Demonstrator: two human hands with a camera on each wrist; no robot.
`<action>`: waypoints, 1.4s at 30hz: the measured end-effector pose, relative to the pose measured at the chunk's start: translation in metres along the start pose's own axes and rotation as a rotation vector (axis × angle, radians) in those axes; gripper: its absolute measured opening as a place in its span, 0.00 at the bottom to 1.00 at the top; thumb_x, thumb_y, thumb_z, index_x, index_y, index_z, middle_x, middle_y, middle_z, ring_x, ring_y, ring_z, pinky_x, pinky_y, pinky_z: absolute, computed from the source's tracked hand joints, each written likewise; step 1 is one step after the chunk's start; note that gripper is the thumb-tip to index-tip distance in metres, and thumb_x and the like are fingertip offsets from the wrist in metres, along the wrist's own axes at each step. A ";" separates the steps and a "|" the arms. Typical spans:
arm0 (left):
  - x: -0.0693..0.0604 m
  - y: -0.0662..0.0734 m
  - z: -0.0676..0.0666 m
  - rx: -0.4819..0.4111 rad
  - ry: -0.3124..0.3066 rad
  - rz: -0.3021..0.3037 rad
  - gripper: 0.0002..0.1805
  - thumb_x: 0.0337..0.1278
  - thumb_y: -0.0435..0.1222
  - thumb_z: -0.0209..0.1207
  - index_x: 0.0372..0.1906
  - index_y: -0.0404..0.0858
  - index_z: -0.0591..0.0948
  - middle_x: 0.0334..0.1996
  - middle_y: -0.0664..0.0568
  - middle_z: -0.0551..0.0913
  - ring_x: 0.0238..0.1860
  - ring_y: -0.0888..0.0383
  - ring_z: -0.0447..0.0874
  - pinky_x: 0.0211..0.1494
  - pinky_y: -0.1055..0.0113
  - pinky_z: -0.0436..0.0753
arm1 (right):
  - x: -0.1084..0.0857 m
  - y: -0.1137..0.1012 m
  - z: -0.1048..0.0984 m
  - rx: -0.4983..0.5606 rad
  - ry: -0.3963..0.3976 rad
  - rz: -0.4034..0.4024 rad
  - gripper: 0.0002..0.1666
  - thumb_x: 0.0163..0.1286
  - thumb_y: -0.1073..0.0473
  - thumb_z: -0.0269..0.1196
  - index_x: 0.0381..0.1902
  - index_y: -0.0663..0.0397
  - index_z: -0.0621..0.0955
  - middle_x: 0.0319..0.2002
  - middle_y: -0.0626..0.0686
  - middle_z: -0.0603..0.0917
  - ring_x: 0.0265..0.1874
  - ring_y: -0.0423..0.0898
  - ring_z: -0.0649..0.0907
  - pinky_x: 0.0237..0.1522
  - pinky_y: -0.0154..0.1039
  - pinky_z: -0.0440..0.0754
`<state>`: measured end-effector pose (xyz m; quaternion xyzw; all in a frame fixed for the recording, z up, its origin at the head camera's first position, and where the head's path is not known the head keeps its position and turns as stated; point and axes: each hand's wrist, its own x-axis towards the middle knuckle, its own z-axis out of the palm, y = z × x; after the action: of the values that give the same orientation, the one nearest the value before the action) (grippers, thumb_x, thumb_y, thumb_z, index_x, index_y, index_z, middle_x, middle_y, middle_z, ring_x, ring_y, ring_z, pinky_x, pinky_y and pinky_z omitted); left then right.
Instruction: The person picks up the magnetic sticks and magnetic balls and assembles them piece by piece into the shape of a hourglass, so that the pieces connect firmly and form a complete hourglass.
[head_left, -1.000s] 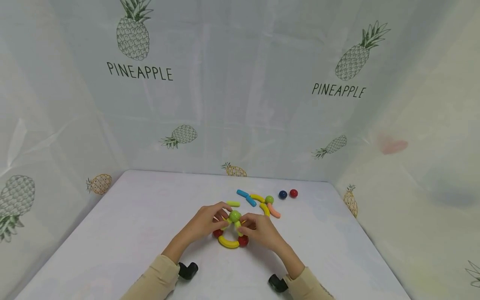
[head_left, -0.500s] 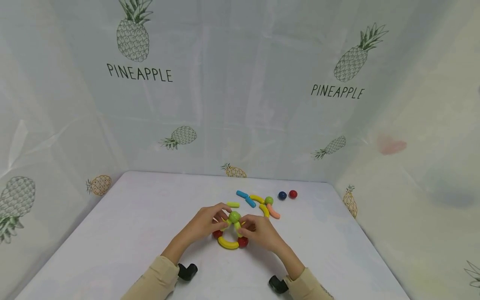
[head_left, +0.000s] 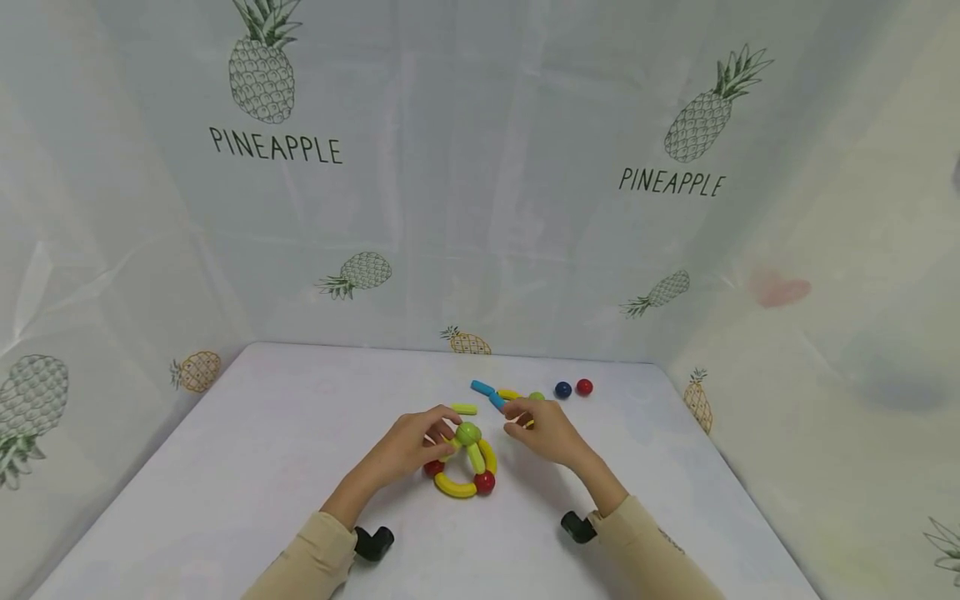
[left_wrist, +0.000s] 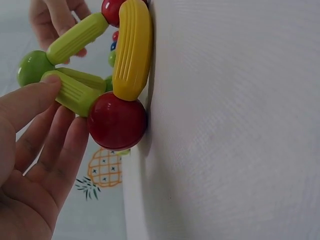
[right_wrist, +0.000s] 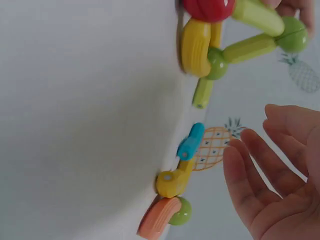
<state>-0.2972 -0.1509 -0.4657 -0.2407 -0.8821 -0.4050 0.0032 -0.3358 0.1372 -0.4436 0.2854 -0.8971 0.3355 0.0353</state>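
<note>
A ring of curved yellow rods (left_wrist: pixel 133 50) and balls lies on the table, with light green rods (left_wrist: pixel 77 37) rising from it to a green top ball (head_left: pixel 468 432). Two red balls (left_wrist: pixel 117 121) and a green ball (right_wrist: pixel 217 64) join the base. My left hand (head_left: pixel 412 446) pinches one light green rod between thumb and fingers, as the left wrist view shows. Holding nothing, my right hand (head_left: pixel 549 432) hovers right of the structure with fingers parted, above the loose pieces, partly hiding them in the head view.
Behind the structure lies a light green rod (head_left: pixel 464 409). Blue rods (head_left: pixel 482 387), yellow rods (right_wrist: pixel 171 183), an orange rod (right_wrist: pixel 159 218) and a green ball (right_wrist: pixel 181 211) lie to its right. Farther right are a dark blue ball (head_left: pixel 563 390) and a red ball (head_left: pixel 584 387).
My right hand has let go of the structure and moved right and slightly away, over the loose pieces. The left hand keeps its pinch, and the structure stands as before.
</note>
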 end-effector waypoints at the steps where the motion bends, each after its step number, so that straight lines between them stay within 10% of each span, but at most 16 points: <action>1: 0.000 0.000 0.000 0.000 -0.001 0.000 0.21 0.68 0.39 0.71 0.62 0.51 0.80 0.46 0.59 0.88 0.45 0.60 0.85 0.49 0.63 0.89 | 0.005 0.003 0.000 -0.015 0.004 -0.001 0.14 0.73 0.63 0.70 0.55 0.56 0.88 0.49 0.56 0.90 0.44 0.50 0.88 0.47 0.42 0.90; 18: 0.001 -0.004 0.000 -0.013 0.002 0.019 0.21 0.68 0.38 0.71 0.62 0.51 0.80 0.46 0.59 0.88 0.45 0.59 0.86 0.44 0.68 0.88 | 0.072 0.036 0.023 -0.203 -0.053 0.101 0.15 0.72 0.64 0.71 0.56 0.56 0.88 0.49 0.55 0.88 0.47 0.50 0.83 0.59 0.50 0.84; 42: 0.000 -0.004 0.000 -0.028 0.003 0.018 0.21 0.67 0.37 0.71 0.61 0.52 0.80 0.45 0.59 0.88 0.45 0.59 0.85 0.41 0.69 0.86 | 0.069 0.027 0.023 -0.341 -0.193 0.062 0.19 0.71 0.69 0.69 0.57 0.52 0.89 0.46 0.53 0.88 0.45 0.49 0.84 0.57 0.49 0.86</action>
<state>-0.2991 -0.1527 -0.4684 -0.2481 -0.8740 -0.4177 0.0047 -0.4048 0.1056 -0.4597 0.2784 -0.9485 0.1506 -0.0135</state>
